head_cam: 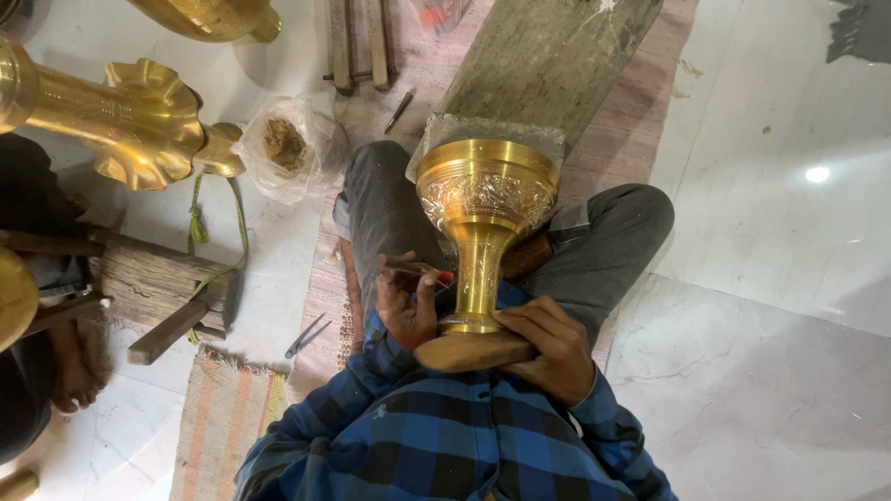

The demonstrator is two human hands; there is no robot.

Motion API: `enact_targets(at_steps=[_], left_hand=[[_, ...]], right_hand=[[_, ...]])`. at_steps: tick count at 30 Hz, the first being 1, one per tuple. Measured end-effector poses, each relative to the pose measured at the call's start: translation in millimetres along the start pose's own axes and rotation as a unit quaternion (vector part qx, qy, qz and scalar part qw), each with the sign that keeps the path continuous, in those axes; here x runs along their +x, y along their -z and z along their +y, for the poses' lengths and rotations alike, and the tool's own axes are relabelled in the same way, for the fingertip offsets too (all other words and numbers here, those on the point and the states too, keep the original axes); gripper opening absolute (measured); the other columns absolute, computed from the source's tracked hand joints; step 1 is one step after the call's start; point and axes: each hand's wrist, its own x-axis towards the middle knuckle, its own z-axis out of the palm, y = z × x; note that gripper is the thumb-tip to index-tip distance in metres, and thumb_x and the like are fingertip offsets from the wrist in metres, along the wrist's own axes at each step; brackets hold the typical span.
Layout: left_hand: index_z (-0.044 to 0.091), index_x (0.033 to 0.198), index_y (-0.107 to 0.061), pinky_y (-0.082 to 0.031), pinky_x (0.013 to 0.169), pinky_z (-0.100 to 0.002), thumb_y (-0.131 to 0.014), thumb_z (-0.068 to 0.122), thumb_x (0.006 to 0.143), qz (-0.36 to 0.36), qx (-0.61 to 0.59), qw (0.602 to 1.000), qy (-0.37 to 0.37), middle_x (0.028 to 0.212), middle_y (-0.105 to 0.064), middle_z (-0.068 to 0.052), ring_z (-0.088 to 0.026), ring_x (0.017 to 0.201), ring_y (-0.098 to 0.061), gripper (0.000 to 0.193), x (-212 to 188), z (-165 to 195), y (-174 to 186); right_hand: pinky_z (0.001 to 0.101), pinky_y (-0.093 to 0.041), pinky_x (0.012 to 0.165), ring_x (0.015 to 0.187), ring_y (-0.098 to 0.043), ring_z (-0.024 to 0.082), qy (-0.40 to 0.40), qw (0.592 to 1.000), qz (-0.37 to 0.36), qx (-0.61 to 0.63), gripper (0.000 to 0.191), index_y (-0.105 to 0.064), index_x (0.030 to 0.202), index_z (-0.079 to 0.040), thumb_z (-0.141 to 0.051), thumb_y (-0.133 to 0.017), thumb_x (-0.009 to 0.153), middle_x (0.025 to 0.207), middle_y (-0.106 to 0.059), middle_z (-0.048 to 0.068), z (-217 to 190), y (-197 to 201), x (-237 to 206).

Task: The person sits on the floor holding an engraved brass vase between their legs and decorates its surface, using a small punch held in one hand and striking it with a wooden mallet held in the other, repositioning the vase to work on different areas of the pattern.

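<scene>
White marble floor (770, 232) carries a striped mat (640, 102) where the person sits cross-legged, a brass goblet-shaped vessel (483, 232) standing in the lap on a wooden block (469, 353). Left hand (408, 301) pinches a thin tool (413, 268) against the stem; right hand (548, 348) closes around the block. Scissors (304, 336) lie near the mat's left edge.

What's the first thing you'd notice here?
The shiny brass goblet, carved with patterns, stands out in the middle, lying across the seated person's lap. The left hand holds a thin tool at its stem while the right hand steadies the base. More brass pieces gleam at upper left.
</scene>
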Motion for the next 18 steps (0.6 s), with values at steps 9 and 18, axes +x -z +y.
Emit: enact_targets(at_steps=[9,18], left_hand=[[-0.009,0.130,-0.048,-0.066,0.082,-0.033,-0.063,0.000,0.104,0.000,0.002,0.997,-0.076,0.099,-0.072,-0.019,-0.024,0.094,-0.077,0.032,3.5,15.4,-20.6],[-0.007,0.130,-0.051,-0.060,0.080,-0.028,-0.067,0.005,0.105,0.054,-0.037,0.998,-0.023,0.097,-0.070,-0.013,-0.018,0.086,-0.072,0.032,-2.4,-1.2,-16.4]], right_hand=[[0.0324,-0.060,0.072,0.088,-0.074,0.023,-0.061,0.995,0.010,0.082,0.065,-0.070,0.119,0.002,-0.028,-0.096,0.067,0.097,-0.077,0.013,19.8,-31.3,-23.5],[0.0337,-0.057,0.068,0.082,-0.069,0.024,-0.024,1.000,-0.001,0.008,0.063,-0.070,0.119,0.004,-0.013,-0.091,0.062,0.093,-0.074,0.013,4.3,-18.2,-13.5]])
